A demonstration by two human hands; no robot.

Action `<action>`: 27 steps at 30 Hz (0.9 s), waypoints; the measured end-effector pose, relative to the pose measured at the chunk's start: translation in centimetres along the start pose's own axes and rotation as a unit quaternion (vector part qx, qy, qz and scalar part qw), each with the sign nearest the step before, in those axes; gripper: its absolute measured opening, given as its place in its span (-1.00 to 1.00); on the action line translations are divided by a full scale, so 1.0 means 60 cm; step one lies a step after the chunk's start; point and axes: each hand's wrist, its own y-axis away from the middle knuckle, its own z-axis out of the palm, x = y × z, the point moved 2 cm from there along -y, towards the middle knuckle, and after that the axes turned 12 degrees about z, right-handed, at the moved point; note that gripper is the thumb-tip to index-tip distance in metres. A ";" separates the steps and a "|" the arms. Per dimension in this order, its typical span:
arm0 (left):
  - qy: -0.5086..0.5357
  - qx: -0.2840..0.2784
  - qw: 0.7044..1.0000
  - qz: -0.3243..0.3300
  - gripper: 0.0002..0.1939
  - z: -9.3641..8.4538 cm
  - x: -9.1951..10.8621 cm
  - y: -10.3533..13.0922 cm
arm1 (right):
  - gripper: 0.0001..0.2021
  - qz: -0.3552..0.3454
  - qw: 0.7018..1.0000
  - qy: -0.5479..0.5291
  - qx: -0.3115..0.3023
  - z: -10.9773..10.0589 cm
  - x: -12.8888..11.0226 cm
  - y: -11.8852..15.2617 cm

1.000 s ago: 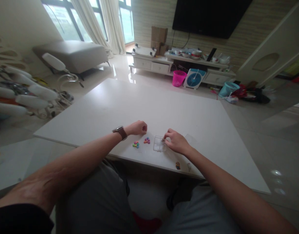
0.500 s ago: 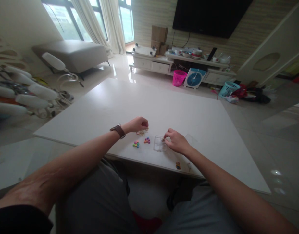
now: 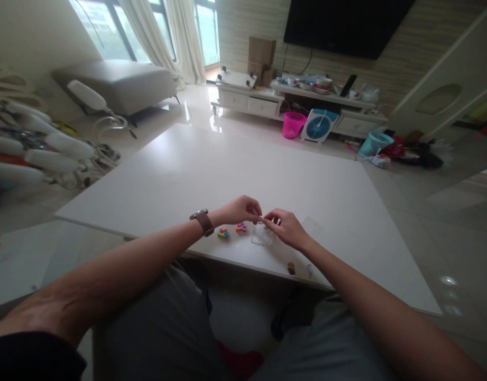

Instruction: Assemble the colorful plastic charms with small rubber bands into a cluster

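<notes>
My left hand (image 3: 245,209), with a watch on its wrist, is closed in a pinch on small pale rubber bands (image 3: 260,221), partly hidden by the fingertips. The fingertips of my right hand (image 3: 285,226) meet it there, pinching at the same bands. Just below both hands sits a small clear plastic compartment box (image 3: 261,241) on the white table. To its left lie two little clusters of coloured pieces, one pink and purple (image 3: 241,227), the other green and multicoloured (image 3: 223,233). They are too small to make out exactly.
Near the table's front edge lie a small yellow-and-dark figure (image 3: 291,268) and a small pale item (image 3: 309,270). A clear flat sheet or lid (image 3: 312,224) rests beyond my right hand. The white table (image 3: 227,159) stretches forward toward a TV cabinet (image 3: 263,106).
My left hand has moved right, from the pile of pale bands to above the clear box, and now meets my right hand. My right hand has stayed almost in place.
</notes>
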 end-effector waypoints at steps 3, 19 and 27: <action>0.006 0.000 1.000 -0.005 -0.66 0.004 -0.005 0.002 | -0.68 0.007 1.000 -0.019 -0.014 0.001 -0.002 0.002; -0.042 0.038 0.998 -0.017 -0.79 -0.005 -0.013 0.002 | -0.84 0.032 0.994 0.107 0.003 -0.006 0.022 -0.010; -0.262 0.033 0.964 0.016 -0.84 -0.030 -0.005 0.006 | -0.87 0.043 0.987 0.151 -0.014 0.004 0.029 -0.009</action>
